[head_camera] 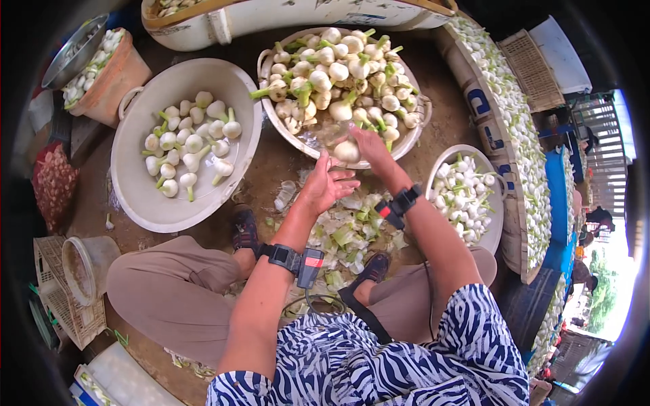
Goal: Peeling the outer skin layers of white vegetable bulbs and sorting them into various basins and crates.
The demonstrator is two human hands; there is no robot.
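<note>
My right hand (369,147) holds a white garlic bulb (347,151) over the near rim of a round plastic tub (416,138) heaped with garlic bulbs (330,66) on short green stems. Just left of that bulb is my left hand (327,183), palm up with its fingers apart; I see nothing in it. A loose, thin peel blurs around the right fingers. At the left, a wide grey-white basin (124,175) contains cleaner bulbs (194,143). Small white bulbs (459,195) fill a basin (495,231) on the right. Peeled skins and leaves (345,233) lie between my feet.
A long container full of garlic (513,116) curves along the right. Another long white container (304,20) stands at the top. On the left are an orange tub (114,78), a red mesh sack (53,182), a clear bucket (91,269) and plastic crates (76,317).
</note>
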